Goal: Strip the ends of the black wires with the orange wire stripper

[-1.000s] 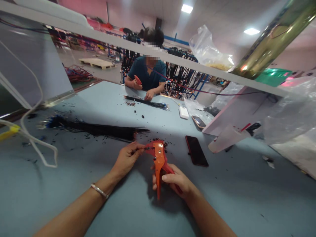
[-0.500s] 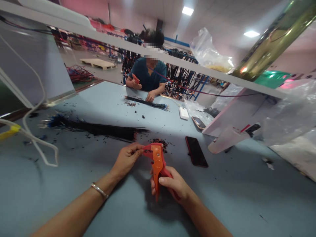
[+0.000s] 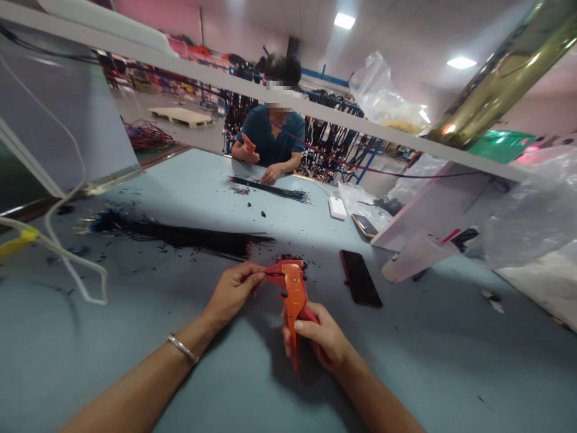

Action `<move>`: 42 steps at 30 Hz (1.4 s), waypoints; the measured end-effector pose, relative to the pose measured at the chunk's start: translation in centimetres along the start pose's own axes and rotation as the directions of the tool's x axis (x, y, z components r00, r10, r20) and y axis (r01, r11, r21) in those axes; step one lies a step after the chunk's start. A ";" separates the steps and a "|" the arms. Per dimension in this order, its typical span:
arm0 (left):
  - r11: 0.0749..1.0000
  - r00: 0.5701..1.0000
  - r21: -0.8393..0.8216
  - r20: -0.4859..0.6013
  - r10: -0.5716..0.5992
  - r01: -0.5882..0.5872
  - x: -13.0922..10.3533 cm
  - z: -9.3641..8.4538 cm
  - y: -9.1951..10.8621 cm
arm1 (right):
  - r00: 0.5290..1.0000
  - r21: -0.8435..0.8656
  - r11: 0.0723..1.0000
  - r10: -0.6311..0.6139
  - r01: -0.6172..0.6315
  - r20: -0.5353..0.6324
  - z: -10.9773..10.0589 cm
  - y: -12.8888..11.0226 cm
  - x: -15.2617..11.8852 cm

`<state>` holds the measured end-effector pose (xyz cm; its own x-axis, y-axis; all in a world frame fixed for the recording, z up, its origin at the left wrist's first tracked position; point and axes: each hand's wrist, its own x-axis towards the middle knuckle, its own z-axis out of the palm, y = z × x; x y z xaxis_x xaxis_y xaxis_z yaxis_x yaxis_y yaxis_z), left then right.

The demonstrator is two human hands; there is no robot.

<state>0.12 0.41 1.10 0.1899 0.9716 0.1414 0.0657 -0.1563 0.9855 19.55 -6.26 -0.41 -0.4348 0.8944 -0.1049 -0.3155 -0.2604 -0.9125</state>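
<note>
My right hand (image 3: 318, 337) is wrapped round the handles of an orange and red wire stripper (image 3: 295, 288), its jaws pointing left. At the jaw tip, my left hand (image 3: 237, 291) pinches something too small to make out, thumb against forefinger. A silver bangle (image 3: 183, 349) is on the left wrist. Beyond the left hand lies a long bundle of black wires (image 3: 193, 237), with blue and metal ends at its left. Small dark and copper-coloured scraps (image 3: 309, 264) lie behind the tool.
A dark phone (image 3: 360, 278) and a translucent cup (image 3: 412, 258) are right of the tool. Across the table (image 3: 189, 385) sits a person (image 3: 273, 135) with a red tool, beside another wire bundle (image 3: 270, 189). A white cable (image 3: 67, 255) loops at left.
The wire stripper and my right hand have moved slightly right, and the tool's jaws look more closed. The person opposite has shifted a hand slightly left.
</note>
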 end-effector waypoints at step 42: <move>0.954 0.983 0.266 -0.084 0.166 -0.139 0.0 0.2 -1.6 | 0.998 -0.138 0.990 -0.036 0.027 -0.059 0.5 1.3 0.6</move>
<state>0.19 0.60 -0.55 0.1157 0.9435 0.3105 0.2964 -0.3311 0.8958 18.45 -6.20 -1.46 -0.3729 0.9230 -0.0952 -0.2082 -0.1832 -0.9608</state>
